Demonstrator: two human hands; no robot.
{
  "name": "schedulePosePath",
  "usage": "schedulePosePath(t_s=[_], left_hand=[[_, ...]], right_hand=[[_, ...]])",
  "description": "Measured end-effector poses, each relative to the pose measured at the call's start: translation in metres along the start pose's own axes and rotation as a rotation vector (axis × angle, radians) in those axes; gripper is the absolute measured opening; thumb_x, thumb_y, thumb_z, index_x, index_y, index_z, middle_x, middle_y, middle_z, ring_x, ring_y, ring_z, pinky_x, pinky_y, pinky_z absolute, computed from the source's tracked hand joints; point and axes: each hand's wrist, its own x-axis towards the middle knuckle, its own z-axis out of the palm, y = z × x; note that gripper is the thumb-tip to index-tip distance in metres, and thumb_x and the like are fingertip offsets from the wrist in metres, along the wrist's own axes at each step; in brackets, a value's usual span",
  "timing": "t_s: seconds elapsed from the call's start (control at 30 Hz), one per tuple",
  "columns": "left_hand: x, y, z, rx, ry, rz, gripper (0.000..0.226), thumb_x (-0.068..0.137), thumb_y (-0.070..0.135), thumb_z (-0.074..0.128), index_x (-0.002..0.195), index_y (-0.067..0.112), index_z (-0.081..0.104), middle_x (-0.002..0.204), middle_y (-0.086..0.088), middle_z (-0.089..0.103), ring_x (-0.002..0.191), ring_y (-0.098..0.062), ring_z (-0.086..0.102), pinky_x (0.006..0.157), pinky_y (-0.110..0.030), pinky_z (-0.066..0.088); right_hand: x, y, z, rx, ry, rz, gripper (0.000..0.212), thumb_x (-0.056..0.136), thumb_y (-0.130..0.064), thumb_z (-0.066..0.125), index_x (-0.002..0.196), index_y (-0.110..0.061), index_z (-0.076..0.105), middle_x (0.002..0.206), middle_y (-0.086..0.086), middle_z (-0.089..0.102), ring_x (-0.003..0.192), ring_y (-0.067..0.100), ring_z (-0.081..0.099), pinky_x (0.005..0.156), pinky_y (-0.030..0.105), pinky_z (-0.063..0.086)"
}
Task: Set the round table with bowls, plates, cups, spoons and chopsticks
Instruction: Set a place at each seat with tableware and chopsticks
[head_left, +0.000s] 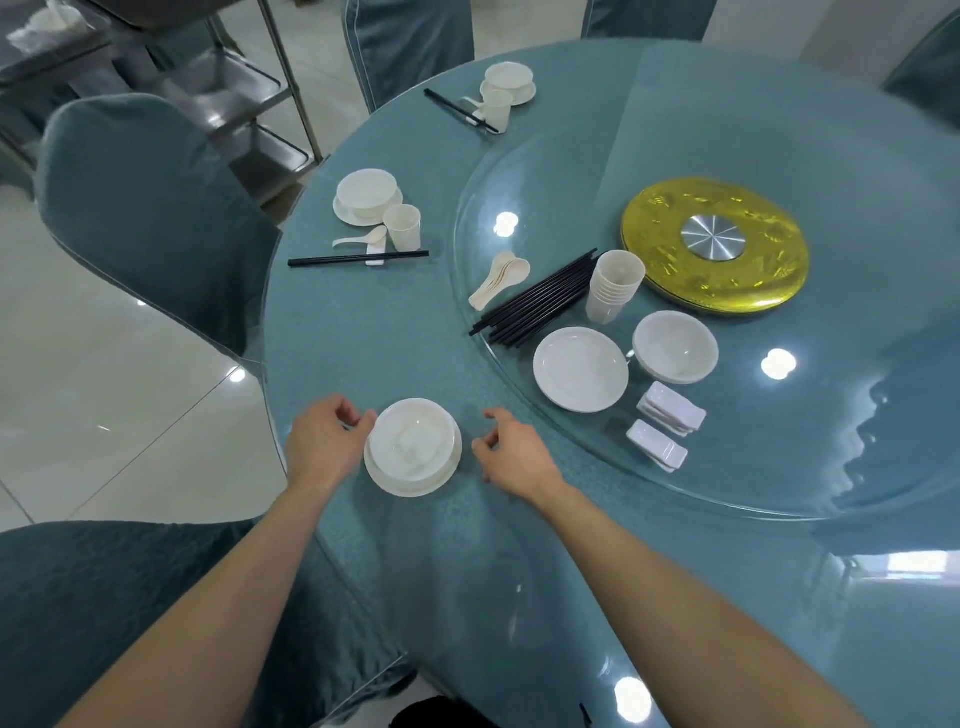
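A white bowl (413, 439) sits on a white plate (410, 486) near the table's front edge. My left hand (324, 444) touches the bowl's left rim with loosely curled fingers. My right hand (511, 454) hovers just right of the plate, fingers loosely curled, holding nothing. On the glass turntable (779, 467) lie a stack of spoons (498, 278), a bundle of black chopsticks (540, 299), stacked cups (613, 286), a plate (581, 369), a bowl (675, 345) and white chopstick rests (665, 423).
Two set places stand further round the table: one (371, 213) at the left, one (506, 91) at the back. A gold disc (714, 252) sits on the turntable. Covered chairs (140, 208) ring the table; a steel trolley (249, 104) stands behind.
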Motion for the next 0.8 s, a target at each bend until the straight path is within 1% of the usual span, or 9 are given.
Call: schedulePosePath(t_s=[0.13,0.3,0.4,0.47,0.57,0.63,0.67,0.73,0.8], left_hand=[[0.009,0.014,0.002,-0.008,-0.011,0.012,0.02,0.086,0.035,0.072,0.075,0.023,0.061,0.077,0.009,0.068,0.073,-0.018,0.068,0.07,-0.037,0.056],[0.022,0.038,0.014,-0.043,-0.046,0.095,0.022,0.087,0.032,0.073,0.074,0.019,0.062,0.074,0.007,0.068,0.071,-0.019,0.068,0.066,-0.035,0.052],[0.028,0.054,0.026,-0.068,-0.072,0.166,0.025,0.089,0.035,0.078,0.073,0.021,0.065,0.073,0.009,0.069,0.068,-0.018,0.066,0.065,-0.035,0.05],[0.032,0.066,0.035,-0.088,-0.106,0.227,0.02,0.095,0.035,0.077,0.079,0.024,0.072,0.08,0.007,0.072,0.072,-0.021,0.067,0.07,-0.036,0.052],[0.035,0.083,0.048,-0.077,-0.165,0.305,0.016,0.104,0.018,0.066,0.106,0.02,0.082,0.102,-0.003,0.077,0.092,-0.026,0.07,0.088,-0.041,0.056],[0.035,0.097,0.055,-0.084,-0.187,0.333,0.033,0.098,-0.002,0.058,0.109,0.019,0.081,0.108,-0.005,0.077,0.095,-0.023,0.071,0.092,-0.04,0.057],[0.034,0.104,0.058,-0.079,-0.188,0.339,0.035,0.095,-0.004,0.058,0.105,0.021,0.079,0.107,-0.003,0.076,0.09,-0.02,0.071,0.089,-0.037,0.057],[0.033,0.116,0.065,-0.066,-0.184,0.365,0.02,0.096,0.01,0.066,0.096,0.028,0.075,0.1,0.003,0.074,0.076,-0.013,0.069,0.077,-0.031,0.052],[0.031,0.128,0.072,-0.061,-0.198,0.395,0.006,0.097,0.029,0.072,0.092,0.032,0.071,0.095,0.009,0.072,0.071,-0.008,0.067,0.074,-0.031,0.05]], right_hand=[[-0.002,0.004,-0.012,-0.007,0.036,0.0,0.055,0.104,-0.028,0.054,0.156,-0.018,0.042,0.094,-0.006,0.073,0.089,0.021,0.074,0.074,0.043,0.062],[-0.001,0.015,-0.03,0.005,0.111,-0.008,0.052,0.103,-0.027,0.055,0.153,-0.017,0.046,0.102,-0.002,0.074,0.094,0.026,0.075,0.09,0.044,0.06],[-0.001,0.022,-0.041,0.033,0.157,-0.007,0.051,0.102,-0.025,0.055,0.152,-0.017,0.048,0.096,-0.003,0.073,0.088,0.023,0.074,0.089,0.042,0.06],[-0.002,0.028,-0.049,0.054,0.186,0.003,0.049,0.102,-0.024,0.055,0.15,-0.017,0.049,0.094,-0.003,0.072,0.085,0.024,0.074,0.088,0.044,0.06],[-0.003,0.036,-0.061,0.085,0.224,0.023,0.046,0.102,-0.024,0.055,0.148,-0.021,0.051,0.093,-0.003,0.073,0.082,0.024,0.074,0.085,0.045,0.061],[-0.005,0.043,-0.07,0.1,0.261,0.03,0.045,0.102,-0.025,0.056,0.147,-0.022,0.053,0.092,-0.003,0.073,0.08,0.023,0.074,0.084,0.045,0.061],[-0.007,0.047,-0.075,0.103,0.285,0.035,0.044,0.101,-0.025,0.057,0.145,-0.023,0.055,0.092,-0.004,0.073,0.079,0.022,0.074,0.083,0.045,0.062],[-0.009,0.054,-0.084,0.107,0.343,0.045,0.04,0.1,-0.027,0.058,0.14,-0.025,0.059,0.091,-0.007,0.073,0.079,0.02,0.074,0.08,0.043,0.062],[-0.012,0.064,-0.095,0.119,0.425,0.067,0.036,0.098,-0.028,0.061,0.134,-0.026,0.064,0.086,-0.011,0.071,0.078,0.012,0.07,0.076,0.037,0.06]])
